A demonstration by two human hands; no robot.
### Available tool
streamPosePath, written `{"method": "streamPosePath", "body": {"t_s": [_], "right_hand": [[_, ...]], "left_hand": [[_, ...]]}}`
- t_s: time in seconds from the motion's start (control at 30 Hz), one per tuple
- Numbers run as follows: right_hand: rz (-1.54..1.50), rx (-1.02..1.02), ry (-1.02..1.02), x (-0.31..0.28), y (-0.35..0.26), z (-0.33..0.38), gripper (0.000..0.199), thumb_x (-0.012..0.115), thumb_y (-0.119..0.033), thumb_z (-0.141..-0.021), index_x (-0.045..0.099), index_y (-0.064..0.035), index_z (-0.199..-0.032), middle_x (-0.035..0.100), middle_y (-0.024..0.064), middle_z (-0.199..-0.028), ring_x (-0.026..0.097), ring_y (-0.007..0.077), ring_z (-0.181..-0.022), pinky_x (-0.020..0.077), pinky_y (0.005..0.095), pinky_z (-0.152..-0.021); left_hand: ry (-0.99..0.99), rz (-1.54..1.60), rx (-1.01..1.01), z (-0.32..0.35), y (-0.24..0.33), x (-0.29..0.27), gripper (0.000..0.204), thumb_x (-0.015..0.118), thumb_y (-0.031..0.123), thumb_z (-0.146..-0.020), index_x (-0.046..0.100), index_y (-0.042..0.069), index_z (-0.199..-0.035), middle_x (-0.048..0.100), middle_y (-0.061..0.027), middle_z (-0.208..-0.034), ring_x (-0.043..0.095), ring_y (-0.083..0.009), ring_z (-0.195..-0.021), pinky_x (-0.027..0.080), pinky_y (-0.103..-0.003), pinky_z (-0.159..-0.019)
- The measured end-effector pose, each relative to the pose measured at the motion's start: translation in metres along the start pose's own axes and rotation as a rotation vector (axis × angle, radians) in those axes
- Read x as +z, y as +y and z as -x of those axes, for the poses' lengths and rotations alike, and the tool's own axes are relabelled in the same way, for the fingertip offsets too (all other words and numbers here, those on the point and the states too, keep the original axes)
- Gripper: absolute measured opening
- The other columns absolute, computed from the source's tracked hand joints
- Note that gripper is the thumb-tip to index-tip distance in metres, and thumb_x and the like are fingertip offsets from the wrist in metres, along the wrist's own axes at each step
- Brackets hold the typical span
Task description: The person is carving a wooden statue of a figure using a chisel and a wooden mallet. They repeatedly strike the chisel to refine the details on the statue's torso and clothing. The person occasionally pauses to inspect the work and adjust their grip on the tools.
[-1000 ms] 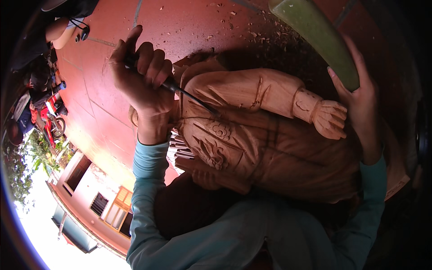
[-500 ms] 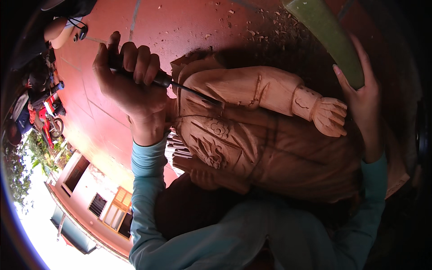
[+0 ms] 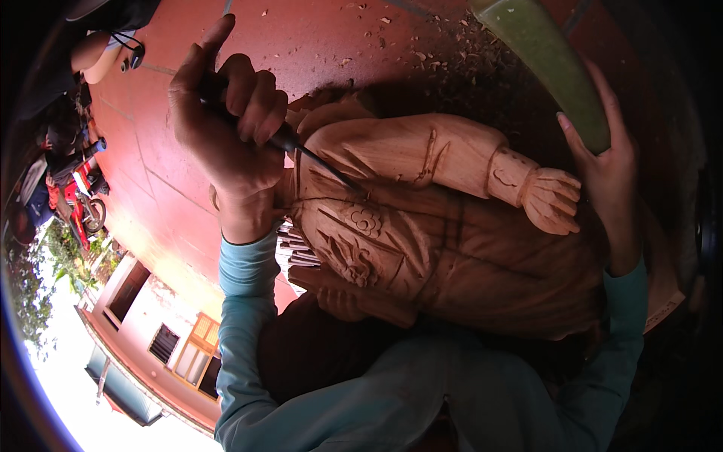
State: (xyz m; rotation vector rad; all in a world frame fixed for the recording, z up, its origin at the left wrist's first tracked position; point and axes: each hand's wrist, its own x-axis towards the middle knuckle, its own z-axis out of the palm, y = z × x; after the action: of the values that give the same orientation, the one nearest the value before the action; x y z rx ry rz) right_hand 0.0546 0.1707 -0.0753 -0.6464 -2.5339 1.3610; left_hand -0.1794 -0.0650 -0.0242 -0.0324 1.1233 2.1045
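My left hand is closed round the dark handle of a chisel, its forefinger stretched upward. The thin blade slants down to the right, its tip at the chest of a carved wooden statue. This figure lies on its side in front of me, with a sleeved arm, a carved hand and a flower relief on its robe. On the right, my right hand grips the lower end of a thick, curved green bar, which rises beyond the statue's arm. Part of that grip is hidden behind the bar.
Wood chips lie scattered over the red tiled floor beyond the statue. At far left are part of another person and a red motorbike. A building stands at lower left.
My left hand has shifted slightly right, and its forefinger has stretched up off the chisel handle. The blade tip has moved a little nearer to me. The green bar has hardly moved.
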Motion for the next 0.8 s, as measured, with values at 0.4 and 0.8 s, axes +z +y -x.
{"method": "streamPosePath", "body": {"t_s": [0.4, 0.8], "right_hand": [[0.032, 0.024, -0.004, 0.006, -0.012, -0.004, 0.055, 0.062, -0.002, -0.082, 0.041, -0.0081, -0.132, 0.053, 0.0108, -0.124, 0.053, 0.0159, -0.111, 0.0434, 0.0286, -0.09], [0.075, -0.031, 0.038, 0.0, 0.002, -0.004, 0.055, 0.063, 0.001, -0.078, 0.045, -0.011, -0.129, 0.055, 0.0107, -0.122, 0.055, 0.0201, -0.11, 0.0469, 0.031, -0.088]], "left_hand": [[0.304, -0.151, 0.466, 0.052, -0.006, 0.026, 0.028, 0.044, 0.027, -0.092, 0.056, 0.005, -0.103, 0.022, 0.004, -0.051, 0.017, -0.0049, -0.035, 0.014, -0.021, -0.03], [0.352, -0.259, 0.357, 0.029, 0.005, 0.022, 0.027, 0.046, 0.03, -0.091, 0.055, 0.006, -0.098, 0.021, 0.0036, -0.053, 0.017, -0.0067, -0.039, 0.013, -0.024, -0.035]]}}
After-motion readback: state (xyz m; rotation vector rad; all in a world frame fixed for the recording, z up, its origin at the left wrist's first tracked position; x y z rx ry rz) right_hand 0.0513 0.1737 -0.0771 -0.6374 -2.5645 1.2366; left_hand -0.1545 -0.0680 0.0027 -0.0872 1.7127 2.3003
